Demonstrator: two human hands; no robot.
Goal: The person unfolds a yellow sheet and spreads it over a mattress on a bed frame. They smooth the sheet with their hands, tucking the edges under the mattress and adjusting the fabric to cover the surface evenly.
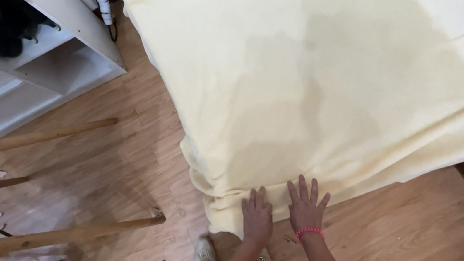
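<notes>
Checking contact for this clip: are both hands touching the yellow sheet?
Touching. Head view shows left hand and right hand pressed flat on the yellow sheet.

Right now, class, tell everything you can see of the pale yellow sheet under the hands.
The pale yellow sheet looks like soft, matte cloth. It covers the bed and fills most of the view, mostly smooth, with faint darker patches near the middle. At the near corner it hangs over the edge toward the wooden floor and bunches into folds. The left hand and the right hand press flat on that corner, fingers spread, side by side.
</notes>
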